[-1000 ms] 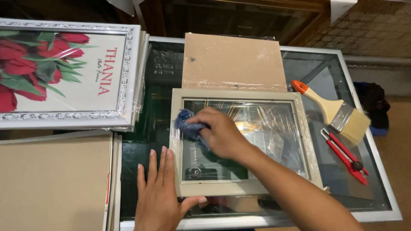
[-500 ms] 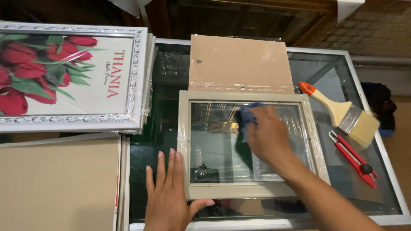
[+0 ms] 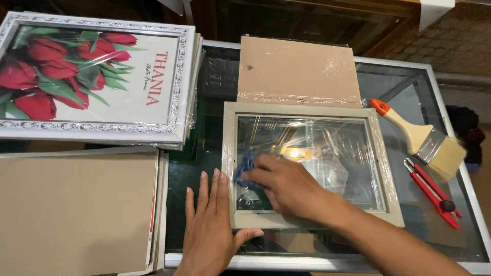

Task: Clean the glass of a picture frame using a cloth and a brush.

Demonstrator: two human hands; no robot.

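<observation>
Here, in the head view, one beige picture frame (image 3: 307, 163) with a glass pane lay flat on the glass table (image 3: 455, 240). The right hand (image 3: 289, 186) was closed on one blue cloth (image 3: 245, 166), pressing it on the pane near the frame's lower left corner. The left hand (image 3: 209, 232) lay flat and spread on the table, fingers apart and holding nothing, its thumb against the frame's lower left edge. One brown backing board (image 3: 299, 69) touched the frame's far edge. To the right lay one paintbrush (image 3: 424, 140) and one red utility knife (image 3: 434, 191), near each other. To the left sat one white ornate frame with red tulips (image 3: 92, 76) atop a stack, and one stack of plain boards (image 3: 76, 209). Half a second earlier the cloth was near the pane's upper middle; it had moved down and to the left.
</observation>
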